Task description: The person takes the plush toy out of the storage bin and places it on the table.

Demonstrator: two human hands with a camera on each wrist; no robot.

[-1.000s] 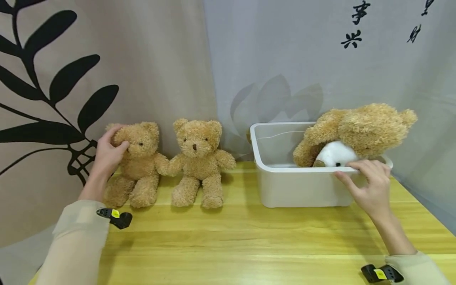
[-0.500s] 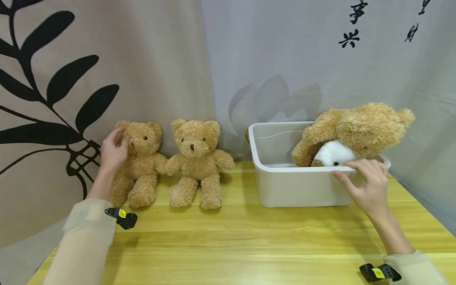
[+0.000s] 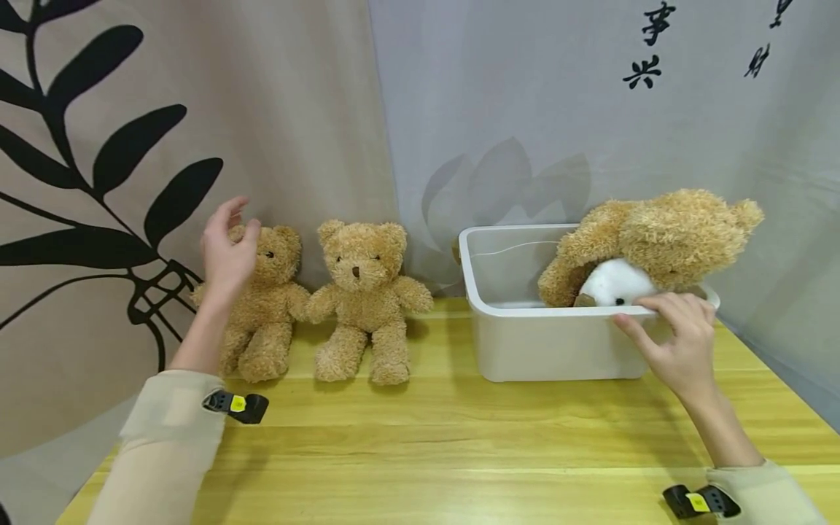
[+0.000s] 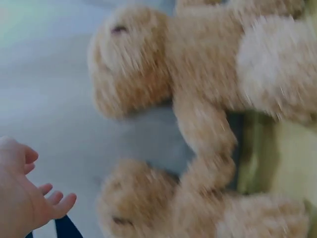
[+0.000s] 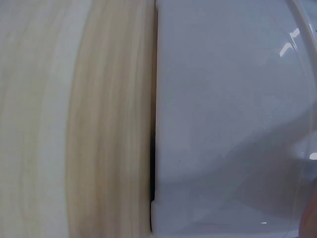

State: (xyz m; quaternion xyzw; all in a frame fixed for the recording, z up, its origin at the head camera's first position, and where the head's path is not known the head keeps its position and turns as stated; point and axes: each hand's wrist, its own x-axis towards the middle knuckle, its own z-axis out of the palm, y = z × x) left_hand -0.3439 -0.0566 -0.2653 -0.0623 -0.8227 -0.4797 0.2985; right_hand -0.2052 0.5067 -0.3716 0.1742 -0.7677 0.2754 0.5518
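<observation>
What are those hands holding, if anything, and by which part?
The right hand holds the white bin by its front rim, near the right end. The left hand holds nothing.

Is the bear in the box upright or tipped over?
Tipped over: the bear lies sideways in the box, its head toward the right end and one ear poking past it.

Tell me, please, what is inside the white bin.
A teddy bear, sticking out above the rim, and a white soft toy. The front wall hides their lower parts and anything beneath.
</observation>
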